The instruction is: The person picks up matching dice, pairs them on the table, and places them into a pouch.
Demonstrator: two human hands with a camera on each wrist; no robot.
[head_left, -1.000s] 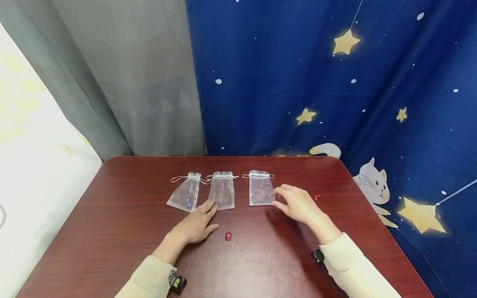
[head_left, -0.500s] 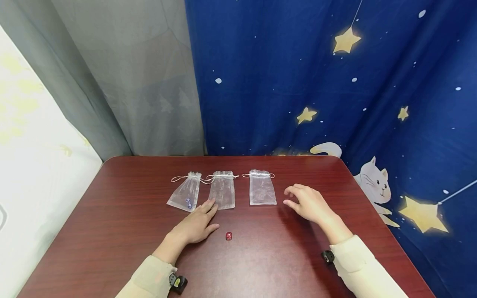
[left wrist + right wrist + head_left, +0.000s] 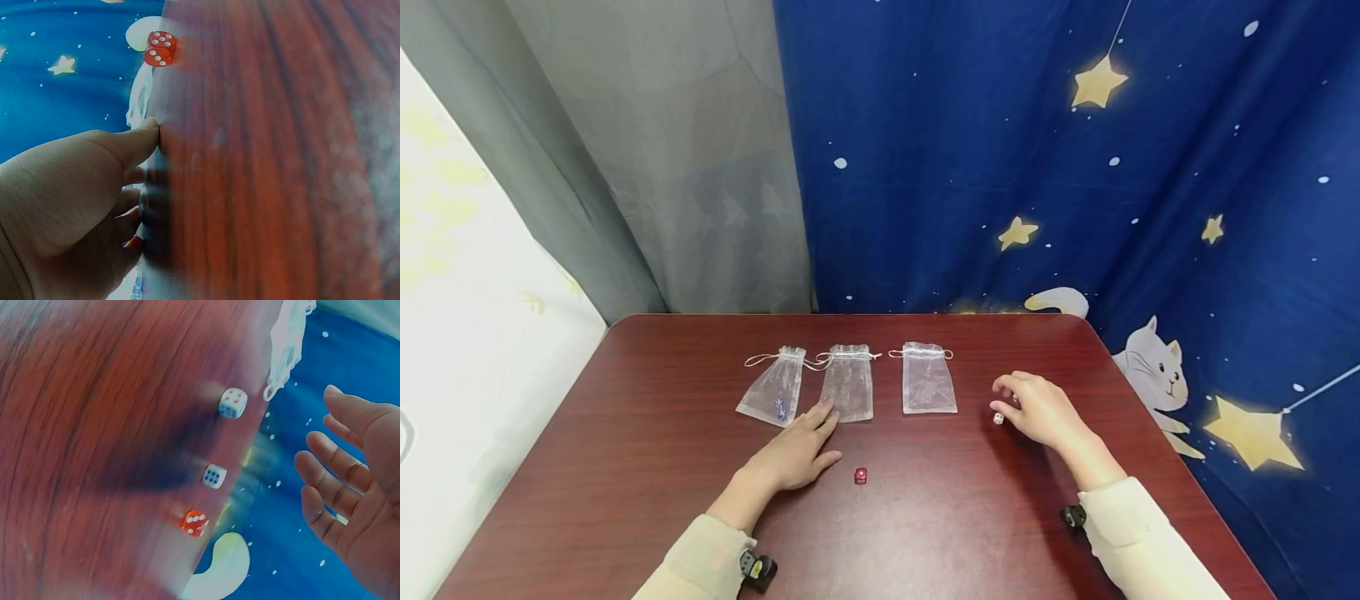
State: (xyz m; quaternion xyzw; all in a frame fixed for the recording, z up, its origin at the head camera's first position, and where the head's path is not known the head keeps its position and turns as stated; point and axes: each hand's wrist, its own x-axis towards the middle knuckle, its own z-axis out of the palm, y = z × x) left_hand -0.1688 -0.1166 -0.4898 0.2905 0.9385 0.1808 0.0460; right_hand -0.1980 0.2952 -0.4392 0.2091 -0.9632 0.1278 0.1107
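My left hand (image 3: 797,454) rests on the table with straight fingers, its fingertips touching the near edge of the middle sheer drawstring bag (image 3: 848,387). To its left lies another bag (image 3: 767,392) with small blue-purple dice (image 3: 780,409) inside. A red die (image 3: 861,476) sits just right of the left thumb; the left wrist view shows this red die (image 3: 160,49) too. My right hand (image 3: 1037,408) hovers with loosely bent fingers, holding nothing. Near it, the right wrist view shows a white die (image 3: 233,403), a second white die (image 3: 214,476) and an orange-red die (image 3: 195,523) on the table.
A third sheer bag (image 3: 928,382) lies flat, left of the right hand. The dark red wooden table (image 3: 647,467) ends at a far edge against grey and star-patterned blue curtains (image 3: 925,167).
My right hand has moved to the right, away from the third bag. A white die now shows by its thumb, and the red die once seen beyond the hand is hidden. The left hand has stayed put.
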